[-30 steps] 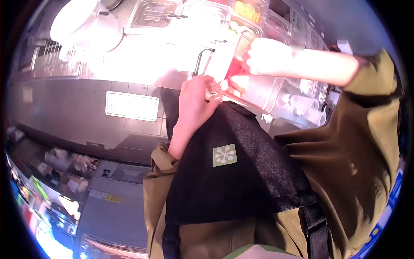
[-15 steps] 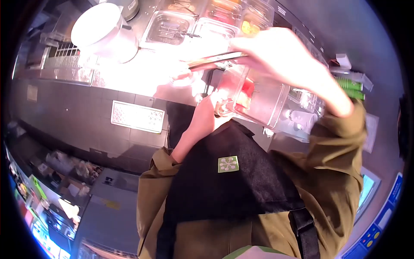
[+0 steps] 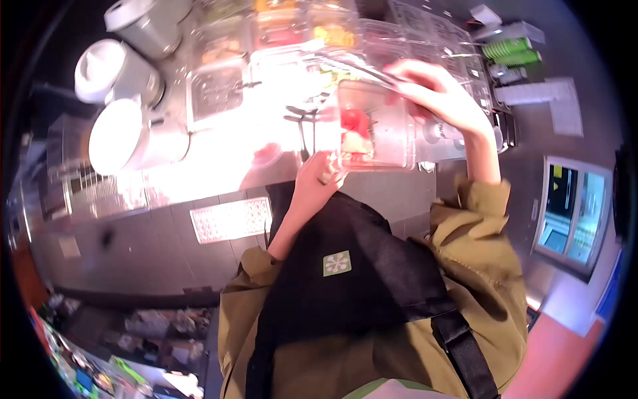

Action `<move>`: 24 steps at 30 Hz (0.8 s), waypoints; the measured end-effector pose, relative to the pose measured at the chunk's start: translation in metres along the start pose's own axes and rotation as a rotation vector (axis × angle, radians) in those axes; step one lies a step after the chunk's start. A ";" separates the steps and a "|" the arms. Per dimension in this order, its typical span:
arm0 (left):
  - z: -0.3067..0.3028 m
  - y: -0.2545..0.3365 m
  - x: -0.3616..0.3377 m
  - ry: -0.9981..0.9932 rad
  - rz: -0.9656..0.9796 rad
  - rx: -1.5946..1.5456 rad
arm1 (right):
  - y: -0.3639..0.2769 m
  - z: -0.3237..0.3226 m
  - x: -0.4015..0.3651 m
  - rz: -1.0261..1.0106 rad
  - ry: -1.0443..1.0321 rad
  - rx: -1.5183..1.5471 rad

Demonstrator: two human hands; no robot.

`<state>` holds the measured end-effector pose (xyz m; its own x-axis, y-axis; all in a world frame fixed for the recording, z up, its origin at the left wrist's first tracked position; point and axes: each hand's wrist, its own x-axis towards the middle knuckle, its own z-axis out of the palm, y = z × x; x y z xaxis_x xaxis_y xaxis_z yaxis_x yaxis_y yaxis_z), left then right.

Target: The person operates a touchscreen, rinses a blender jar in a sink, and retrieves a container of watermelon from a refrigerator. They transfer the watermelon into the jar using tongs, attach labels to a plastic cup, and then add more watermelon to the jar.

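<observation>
My left hand (image 3: 320,176) grips the near left corner of a clear plastic container (image 3: 392,133) at the counter's front edge. Red and pale pieces of food (image 3: 357,132) lie in the container's left part. Above its far right side, my right hand (image 3: 432,90) is closed on metal tongs (image 3: 355,66), which point left over the food trays. Glare hides the tips of the tongs. Another pair of dark-handled utensils (image 3: 304,126) rests on the counter just left of the container.
Clear trays (image 3: 216,93) of food line the back, one with yellow pieces (image 3: 334,36). White lidded pitchers (image 3: 116,136) stand on the left. Green-wrapped stacks (image 3: 508,48) are at the right. A patterned mat (image 3: 231,219) lies on the floor below the counter. Strong glare covers the middle counter.
The view has turned and shifted. My right hand with the tongs has moved back from over the food towards the container's far right side. My left hand still grips the container.
</observation>
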<state>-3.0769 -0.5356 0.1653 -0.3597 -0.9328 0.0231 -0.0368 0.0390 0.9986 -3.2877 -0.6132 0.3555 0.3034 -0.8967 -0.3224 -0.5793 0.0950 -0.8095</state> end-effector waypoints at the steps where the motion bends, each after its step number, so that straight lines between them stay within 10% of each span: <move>1: 0.002 -0.001 0.000 -0.021 -0.027 0.007 | 0.027 -0.010 -0.028 0.039 0.096 0.216; 5: 0.011 -0.018 -0.005 -0.007 -0.021 -0.034 | 0.093 0.001 -0.101 0.170 0.670 0.664; 7: 0.015 -0.017 -0.010 0.031 -0.005 -0.075 | 0.132 0.011 -0.102 0.405 0.774 0.409; 11: 0.026 0.001 -0.012 0.134 -0.063 -0.102 | 0.246 0.033 -0.012 0.059 0.876 -0.232; 17: 0.045 0.001 -0.025 0.365 -0.117 -0.056 | 0.348 0.048 0.119 0.063 0.680 -0.578; 21: 0.044 0.020 -0.048 0.428 -0.098 0.134 | 0.313 0.055 0.103 -0.134 0.948 -0.717; 24: 0.029 0.049 -0.090 0.495 -0.162 0.249 | 0.264 0.075 0.076 -0.166 0.808 -0.031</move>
<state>-3.0732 -0.4394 0.2106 0.1458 -0.9881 -0.0490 -0.2951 -0.0908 0.9511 -3.3606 -0.6236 0.0807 -0.2442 -0.9337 0.2619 -0.5991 -0.0671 -0.7979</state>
